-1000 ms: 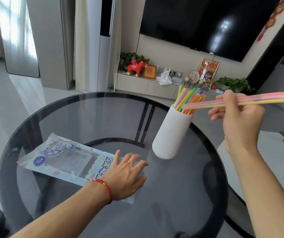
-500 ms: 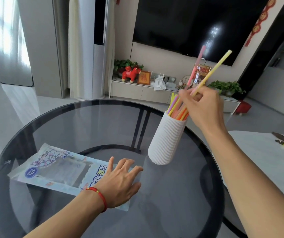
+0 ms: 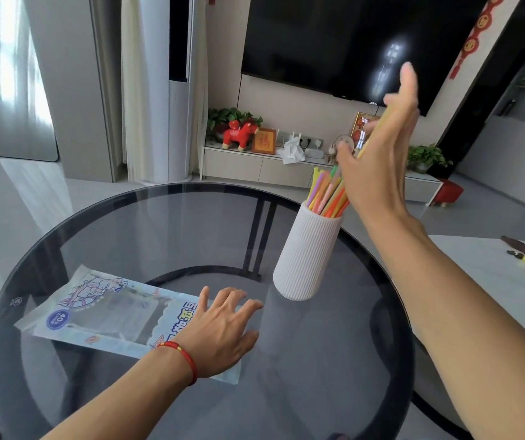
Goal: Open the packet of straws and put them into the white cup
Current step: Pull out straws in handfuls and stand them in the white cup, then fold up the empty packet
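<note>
- You are feeding the last straws (image 3: 369,138) into the white cup (image 3: 308,254); your right hand (image 3: 378,160) is spreading wide, fingers barely touching them.
- Your left hand (image 3: 223,331) is lying flat and splayed on the packet (image 3: 102,315).
- Next, judging by this: let them drop fully, then withdraw without tipping the cup.

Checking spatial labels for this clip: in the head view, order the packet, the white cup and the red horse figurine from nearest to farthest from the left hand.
1. Packet: lying flat on the glass table, under the left hand, touching it.
2. White cup: upright, ahead and to the right of the hand, apart from it.
3. Red horse figurine: on the far cabinet, beyond the table.
</note>
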Demonstrator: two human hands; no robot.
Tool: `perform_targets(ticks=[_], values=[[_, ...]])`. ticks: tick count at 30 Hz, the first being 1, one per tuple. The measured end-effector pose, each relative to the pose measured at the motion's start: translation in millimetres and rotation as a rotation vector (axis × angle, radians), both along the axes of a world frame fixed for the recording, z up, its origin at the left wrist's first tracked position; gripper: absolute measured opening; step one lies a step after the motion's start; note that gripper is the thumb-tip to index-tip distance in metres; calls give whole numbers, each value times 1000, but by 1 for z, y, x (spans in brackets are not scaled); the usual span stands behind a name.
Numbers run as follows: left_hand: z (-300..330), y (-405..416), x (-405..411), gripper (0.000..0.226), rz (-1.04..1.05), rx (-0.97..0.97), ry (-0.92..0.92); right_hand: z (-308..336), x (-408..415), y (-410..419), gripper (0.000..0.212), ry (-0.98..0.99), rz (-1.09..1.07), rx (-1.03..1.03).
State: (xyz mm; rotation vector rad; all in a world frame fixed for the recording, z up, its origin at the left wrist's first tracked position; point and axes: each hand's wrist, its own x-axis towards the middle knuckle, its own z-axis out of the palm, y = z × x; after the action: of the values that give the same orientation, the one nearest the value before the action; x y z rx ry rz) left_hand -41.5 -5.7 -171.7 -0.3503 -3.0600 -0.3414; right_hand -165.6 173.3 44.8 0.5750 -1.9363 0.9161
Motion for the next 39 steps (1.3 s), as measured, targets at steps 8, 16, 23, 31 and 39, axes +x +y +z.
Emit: perform_targets(ticks=[8, 16, 23, 31, 39], values=[[-1, -1, 0, 48, 0, 8, 20, -16, -5, -4, 86, -170, 86, 25], [3, -7, 0, 48, 6, 28, 26, -20, -10, 0, 36, -131, -128, 404], [12, -21, 8, 61, -4, 74, 54, -24, 2, 5, 34, -75, -138, 394], [29, -57, 40, 51, 138, 120, 120, -142, 71, -48, 37, -690, 383, 812], [40, -75, 110, 26, 539, 393, 348, -197, 83, -93, 44, -1000, 417, 750]])
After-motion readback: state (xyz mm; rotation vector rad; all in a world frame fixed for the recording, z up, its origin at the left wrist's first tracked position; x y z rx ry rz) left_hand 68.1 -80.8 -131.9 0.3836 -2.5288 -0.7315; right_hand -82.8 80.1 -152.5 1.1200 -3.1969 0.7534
